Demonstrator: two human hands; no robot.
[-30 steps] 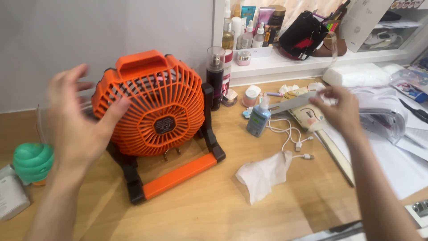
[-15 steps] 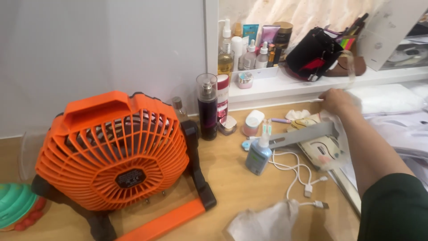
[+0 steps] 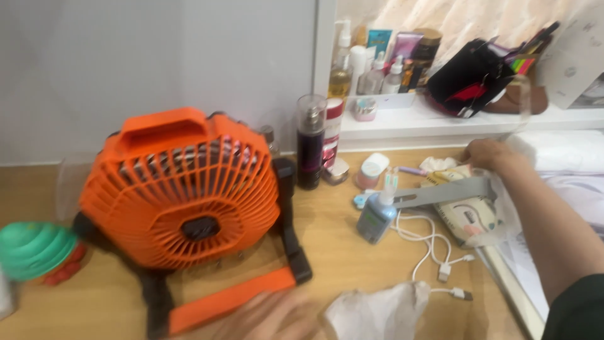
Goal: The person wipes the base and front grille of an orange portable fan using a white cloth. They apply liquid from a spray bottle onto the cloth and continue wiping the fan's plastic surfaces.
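Hands apart, right [image 3: 487, 156] grasping grey strip [image 3: 443, 192], left [image 3: 267, 318] blurred, grip unclear, below orange fan [image 3: 179, 192].

Glossy orange plastic fan [image 3: 182, 195], matt light wood desk [image 3: 333, 233], crumpled white tissue paper [image 3: 377, 311], dark glass bottle [image 3: 311, 141]

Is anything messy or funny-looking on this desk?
Yes, a bit. A crumpled white tissue lies loose near the front edge, and a white cable sprawls in loops beside the small blue bottle. The orange fan stands upright and looks fine. Nothing seems spilled or broken.
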